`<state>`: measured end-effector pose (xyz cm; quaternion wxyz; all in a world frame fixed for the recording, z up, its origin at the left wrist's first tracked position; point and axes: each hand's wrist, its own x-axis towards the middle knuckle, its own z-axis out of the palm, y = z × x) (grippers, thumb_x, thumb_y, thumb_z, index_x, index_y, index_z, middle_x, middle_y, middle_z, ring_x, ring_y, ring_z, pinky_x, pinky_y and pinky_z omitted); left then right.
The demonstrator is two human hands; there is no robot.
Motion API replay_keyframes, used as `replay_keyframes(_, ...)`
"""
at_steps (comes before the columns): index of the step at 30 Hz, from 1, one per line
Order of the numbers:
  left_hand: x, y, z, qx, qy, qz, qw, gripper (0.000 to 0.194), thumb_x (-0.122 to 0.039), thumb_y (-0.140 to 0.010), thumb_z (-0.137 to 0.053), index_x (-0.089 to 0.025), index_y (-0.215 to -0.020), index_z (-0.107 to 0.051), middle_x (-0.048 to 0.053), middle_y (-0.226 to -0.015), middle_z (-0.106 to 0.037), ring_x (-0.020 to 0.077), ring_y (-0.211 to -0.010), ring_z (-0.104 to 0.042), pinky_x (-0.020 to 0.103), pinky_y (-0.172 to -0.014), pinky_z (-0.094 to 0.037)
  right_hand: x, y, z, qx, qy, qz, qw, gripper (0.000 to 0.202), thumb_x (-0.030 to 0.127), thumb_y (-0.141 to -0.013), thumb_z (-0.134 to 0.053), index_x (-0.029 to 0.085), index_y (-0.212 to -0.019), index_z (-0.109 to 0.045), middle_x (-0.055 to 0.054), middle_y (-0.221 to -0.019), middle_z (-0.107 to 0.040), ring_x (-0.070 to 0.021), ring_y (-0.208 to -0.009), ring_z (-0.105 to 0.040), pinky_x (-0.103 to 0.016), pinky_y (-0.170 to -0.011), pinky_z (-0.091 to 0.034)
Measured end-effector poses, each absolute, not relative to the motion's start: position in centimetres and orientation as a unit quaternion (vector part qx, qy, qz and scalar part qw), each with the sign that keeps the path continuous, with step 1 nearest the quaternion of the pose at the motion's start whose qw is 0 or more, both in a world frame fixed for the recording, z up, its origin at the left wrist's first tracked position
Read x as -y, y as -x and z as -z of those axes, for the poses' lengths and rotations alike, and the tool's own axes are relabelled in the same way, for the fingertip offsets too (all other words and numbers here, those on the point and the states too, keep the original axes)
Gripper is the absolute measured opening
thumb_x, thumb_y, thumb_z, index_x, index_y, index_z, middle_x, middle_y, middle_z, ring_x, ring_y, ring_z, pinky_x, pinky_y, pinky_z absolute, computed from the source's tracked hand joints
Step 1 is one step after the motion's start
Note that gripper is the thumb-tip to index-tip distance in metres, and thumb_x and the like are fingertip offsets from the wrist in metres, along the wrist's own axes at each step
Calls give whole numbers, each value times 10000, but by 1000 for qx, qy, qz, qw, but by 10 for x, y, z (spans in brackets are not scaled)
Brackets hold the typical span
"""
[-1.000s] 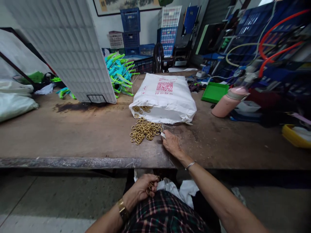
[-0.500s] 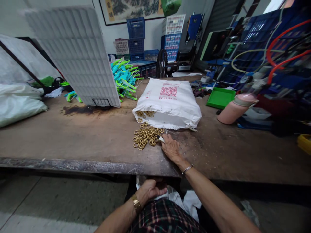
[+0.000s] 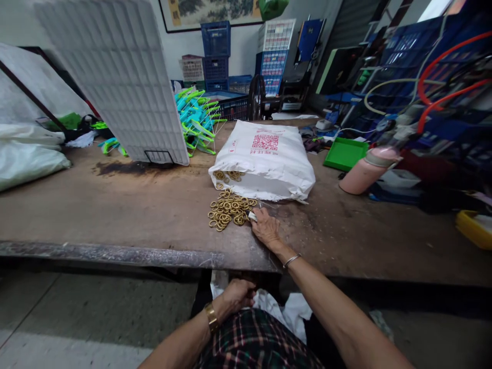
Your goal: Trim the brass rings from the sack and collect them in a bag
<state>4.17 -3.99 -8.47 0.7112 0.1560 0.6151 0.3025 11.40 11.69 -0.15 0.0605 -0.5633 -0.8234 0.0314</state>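
Brass-coloured rings [image 3: 226, 209] lie in a loose pile on the brown table, just in front of a white sack [image 3: 269, 159] with red print. More rings show inside the sack's open mouth. At the pile's right edge my right hand [image 3: 266, 226] is closed on a small white and black object [image 3: 252, 216], too small to name. My left hand [image 3: 236, 295] is low at my lap, below the table's edge, beside white cloth or plastic [image 3: 290, 310]. Its fingers are curled together, and what they hold, if anything, is hidden.
A white ribbed panel [image 3: 123, 87] stands at the left, with green and turquoise pieces [image 3: 198, 120] behind it. On the right are a green tray [image 3: 346, 154], a leaning pink bottle [image 3: 367, 171] and a yellow bin [image 3: 474, 228]. The table's front edge [image 3: 115, 253] runs across.
The view has shifted slightly. My left hand has turned, its fingers now curled more closely together. My right hand stays at the right side of the rings with the small object.
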Motion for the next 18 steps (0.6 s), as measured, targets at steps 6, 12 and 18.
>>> replay_keyframes(6, 54, -42, 70, -607, -334, -276, 666, 51, -158, -595, -593, -149, -624, -635, -34, -578, -522, 135, -646, -461, 252, -657, -356, -118, -114, 4, 826, 560, -28, 65, 270, 340, -879, -357, 248, -1073, -522, -65, -1065, -541, -173, -792, -579, -263, -610, -397)
replay_keyframes(12, 64, -32, 63, -552, -550, -197, 595, 164, -223, -674, -497, -162, -634, -644, -20, -570, -530, 118, -575, -436, 218, -552, -325, -117, -114, 5, 821, 566, -23, 66, 274, 300, -865, -371, 215, -1085, -509, -87, -1077, -540, -193, -813, -576, -285, -643, -395)
replay_keyframes(18, 87, -21, 62, -530, -531, -180, 636, 223, -254, -674, -536, -158, -473, -526, -50, -457, -392, 86, -483, -332, 212, -472, -248, -116, -116, 10, 828, 555, -25, 77, 320, 345, -875, -349, 200, -1108, -514, -97, -1100, -527, -214, -858, -555, -296, -678, -384)
